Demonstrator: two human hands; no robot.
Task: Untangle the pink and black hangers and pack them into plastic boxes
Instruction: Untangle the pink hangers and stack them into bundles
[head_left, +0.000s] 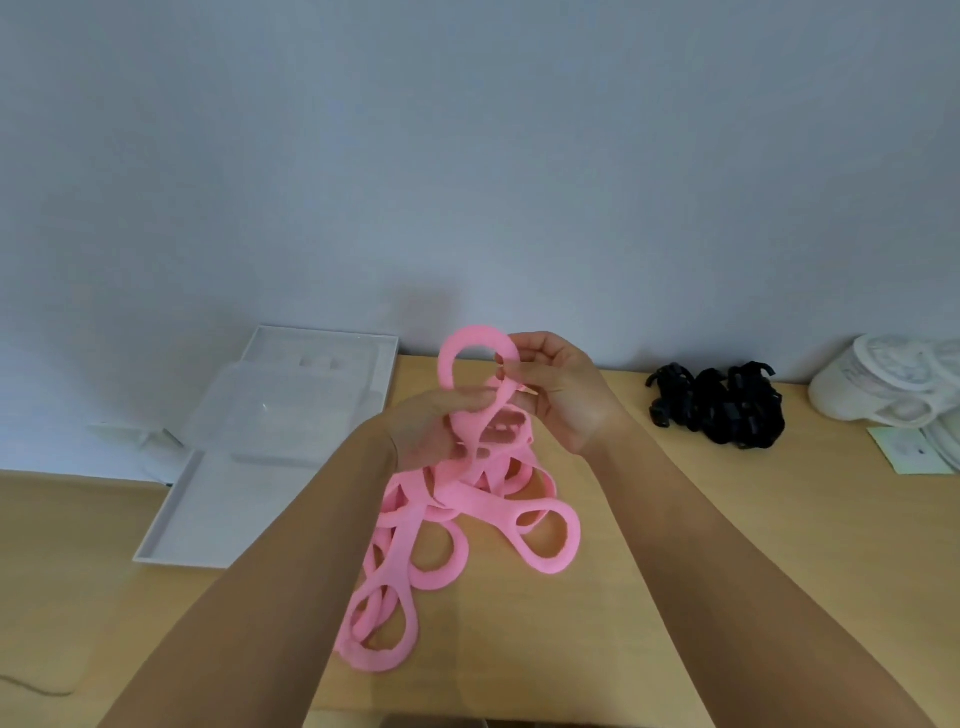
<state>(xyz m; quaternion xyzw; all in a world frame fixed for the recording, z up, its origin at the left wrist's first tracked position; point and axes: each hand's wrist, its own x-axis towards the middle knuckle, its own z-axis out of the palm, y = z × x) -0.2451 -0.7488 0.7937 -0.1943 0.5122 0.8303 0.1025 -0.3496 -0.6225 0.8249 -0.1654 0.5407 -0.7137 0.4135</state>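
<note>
Now both hands grip the pink hangers (467, 499) above the desk's middle: left hand (441, 421) clasps the bunch, right hand (556, 389) pinches one hook; easing it out slowly should avoid snagging.

Plain indoor work corner, home or small packing room, hard to say which. Light wooden table (727, 545) pushed against bare grey-white wall (467, 156). Clear plastic boxes (291, 395) stacked at left, white hat-like heap (893, 384) far right, paper slip (906, 449) beside it.
</note>
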